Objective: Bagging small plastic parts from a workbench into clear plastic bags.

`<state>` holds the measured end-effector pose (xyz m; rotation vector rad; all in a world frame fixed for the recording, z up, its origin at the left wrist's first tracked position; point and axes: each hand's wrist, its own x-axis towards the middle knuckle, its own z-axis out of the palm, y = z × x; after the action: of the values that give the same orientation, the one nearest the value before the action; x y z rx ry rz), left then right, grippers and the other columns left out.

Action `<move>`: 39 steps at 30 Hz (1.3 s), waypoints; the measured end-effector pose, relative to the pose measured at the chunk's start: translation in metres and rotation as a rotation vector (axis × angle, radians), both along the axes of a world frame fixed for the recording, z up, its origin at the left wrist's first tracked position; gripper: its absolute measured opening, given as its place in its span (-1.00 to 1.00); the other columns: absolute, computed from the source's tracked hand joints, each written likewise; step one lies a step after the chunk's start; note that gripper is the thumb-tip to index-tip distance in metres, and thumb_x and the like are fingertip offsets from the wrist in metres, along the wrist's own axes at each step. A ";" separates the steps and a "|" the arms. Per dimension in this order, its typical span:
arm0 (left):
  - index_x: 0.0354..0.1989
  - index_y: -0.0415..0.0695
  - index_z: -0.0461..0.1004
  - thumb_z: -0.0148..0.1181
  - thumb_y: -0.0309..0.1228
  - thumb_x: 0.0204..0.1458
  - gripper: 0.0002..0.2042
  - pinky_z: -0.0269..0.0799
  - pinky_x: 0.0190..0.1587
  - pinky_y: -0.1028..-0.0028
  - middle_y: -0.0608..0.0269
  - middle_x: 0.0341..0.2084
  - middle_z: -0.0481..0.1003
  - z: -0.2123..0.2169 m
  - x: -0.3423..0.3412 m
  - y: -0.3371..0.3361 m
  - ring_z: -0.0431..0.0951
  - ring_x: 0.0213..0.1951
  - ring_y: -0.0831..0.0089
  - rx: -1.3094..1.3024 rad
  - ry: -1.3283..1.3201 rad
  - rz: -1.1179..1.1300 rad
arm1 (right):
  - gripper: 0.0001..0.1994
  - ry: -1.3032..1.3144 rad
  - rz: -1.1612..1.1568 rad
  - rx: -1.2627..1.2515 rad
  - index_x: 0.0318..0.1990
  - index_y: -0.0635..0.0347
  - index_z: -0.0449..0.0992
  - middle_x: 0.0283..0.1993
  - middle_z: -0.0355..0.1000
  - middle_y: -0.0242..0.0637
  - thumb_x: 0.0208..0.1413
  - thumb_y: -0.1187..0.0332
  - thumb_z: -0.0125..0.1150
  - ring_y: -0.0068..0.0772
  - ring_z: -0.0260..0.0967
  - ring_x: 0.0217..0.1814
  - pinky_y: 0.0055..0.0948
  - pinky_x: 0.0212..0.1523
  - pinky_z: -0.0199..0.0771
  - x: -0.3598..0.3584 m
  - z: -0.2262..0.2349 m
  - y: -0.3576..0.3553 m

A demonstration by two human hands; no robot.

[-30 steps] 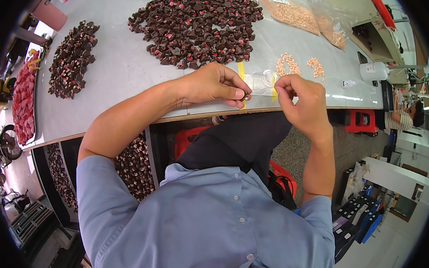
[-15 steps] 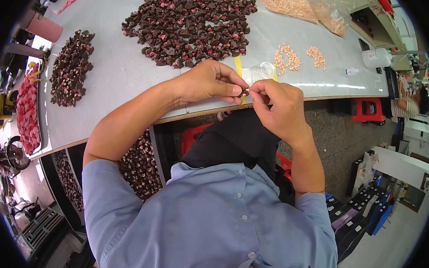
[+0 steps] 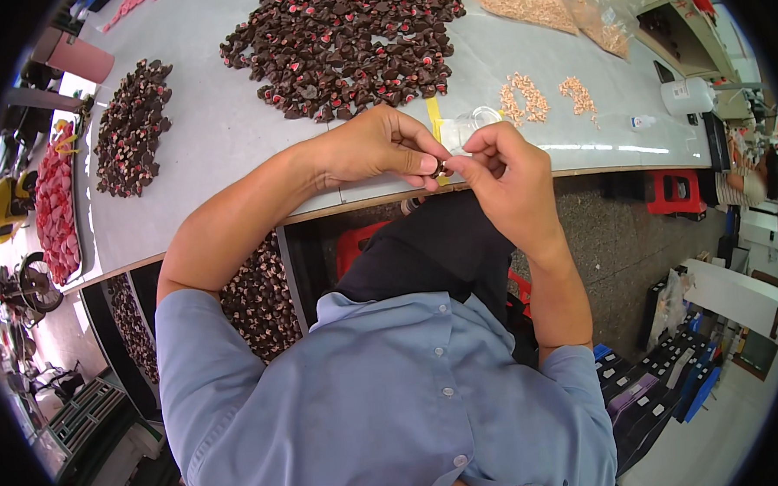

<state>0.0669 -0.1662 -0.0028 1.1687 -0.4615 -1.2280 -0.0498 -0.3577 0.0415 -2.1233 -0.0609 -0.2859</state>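
Above the table's front edge, both my hands meet at a small dark brown piece [image 3: 440,166] with a pale spot on it. My left hand [image 3: 383,150] is closed, pinching that piece between thumb and fingertips. From the other side, my right hand [image 3: 509,170] brings its thumb and index finger together against the piece; whatever lies between them is too small to make out. Just beyond my right hand stands a clear plastic cup [image 3: 486,114]. Small beige pieces [image 3: 526,98] lie loose in two patches behind it.
A large heap of dark brown pieces with red spots [image 3: 346,58] covers the table's far middle. At left are a smaller dark heap [image 3: 132,133] and a tray of red pieces [image 3: 56,214]. Clear bags of beige bits [image 3: 531,7] and a white bottle [image 3: 688,97] stand far right.
My right hand has turned and its fingers have shifted, with the thumb now lower against the piece. My left hand keeps its pinch in nearly the same place.
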 end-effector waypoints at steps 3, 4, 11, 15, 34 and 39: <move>-0.15 -0.32 0.60 0.35 -0.46 0.08 -0.78 0.60 -0.19 0.52 0.08 -0.30 0.63 0.001 0.002 -0.001 0.68 -0.25 0.39 0.017 -0.017 -0.043 | -0.82 0.121 0.015 -0.028 -0.29 0.31 0.45 -0.48 0.45 -0.36 0.06 0.53 0.38 -0.65 0.37 -0.46 -0.59 -0.43 0.39 0.003 -0.005 0.001; -0.16 -0.32 0.61 0.36 -0.45 0.07 -0.78 0.60 -0.19 0.52 0.09 -0.30 0.63 0.003 0.004 -0.002 0.68 -0.25 0.39 0.023 -0.029 -0.065 | -0.81 0.107 0.031 -0.047 -0.29 0.31 0.45 -0.48 0.44 -0.38 0.05 0.52 0.40 -0.67 0.37 -0.45 -0.60 -0.44 0.38 0.003 -0.006 0.000; -0.17 -0.31 0.62 0.39 -0.42 0.04 -0.75 0.60 -0.18 0.50 0.08 -0.26 0.64 0.002 0.008 -0.002 0.67 -0.28 0.42 0.057 -0.021 -0.087 | -0.84 -0.048 -0.019 0.261 -0.31 0.28 0.45 -0.43 0.44 -0.45 0.06 0.53 0.37 -0.70 0.34 -0.46 -0.64 -0.47 0.35 0.001 -0.008 -0.015; -0.12 -0.30 0.61 0.42 -0.40 0.01 -0.70 0.59 -0.17 0.51 0.08 -0.20 0.64 0.004 0.012 -0.002 0.67 -0.28 0.43 0.080 -0.003 -0.091 | -0.91 -0.184 -0.301 0.419 -0.26 0.26 0.44 -0.42 0.40 -0.45 0.19 0.51 0.25 -0.73 0.27 -0.51 -0.71 -0.50 0.27 -0.013 -0.022 -0.046; -0.01 -0.13 0.53 0.31 -0.41 -0.02 -0.65 0.45 -0.09 0.26 0.18 -0.28 0.59 0.026 0.046 0.192 0.53 -0.12 0.16 1.053 -1.892 0.978 | -0.89 -0.282 -0.506 0.212 -0.25 0.25 0.44 -0.47 0.27 -0.53 0.29 0.41 0.19 -0.76 0.11 -0.53 -0.69 -0.51 0.11 -0.048 -0.061 -0.135; -0.01 -0.15 0.52 0.31 -0.42 -0.02 -0.65 0.44 -0.05 0.25 0.09 -0.19 0.57 0.033 0.052 0.218 0.53 -0.11 0.15 1.401 -2.074 1.045 | -0.89 -0.274 -0.515 0.173 -0.25 0.25 0.43 -0.47 0.27 -0.53 0.28 0.42 0.19 -0.77 0.12 -0.52 -0.69 -0.51 0.11 -0.048 -0.061 -0.132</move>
<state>0.1193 0.0514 0.0305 2.9932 -0.1834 1.3377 -0.0979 -0.4898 -0.0197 -1.8878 0.3436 -0.8535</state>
